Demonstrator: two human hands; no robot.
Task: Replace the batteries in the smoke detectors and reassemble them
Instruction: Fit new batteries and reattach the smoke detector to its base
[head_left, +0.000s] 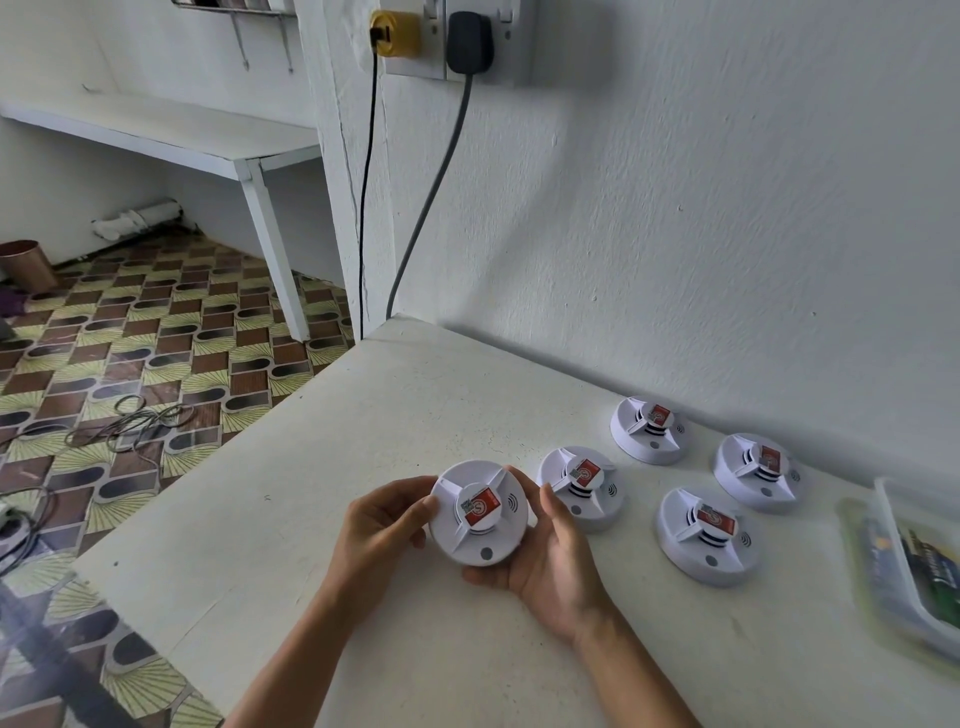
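Observation:
I hold one white round smoke detector with a red label above the white table. My left hand grips its left rim. My right hand cups it from below and on the right. Several more white smoke detectors with red labels lie on the table to the right: one just behind my right hand, one near the wall, one at the far right, one nearer me. All appear closed, faces up.
A clear plastic tray with packaged items lies at the table's right edge. The wall runs behind the detectors, with two plugs and hanging cables at the back left corner. Left of the table is patterned floor with loose cables.

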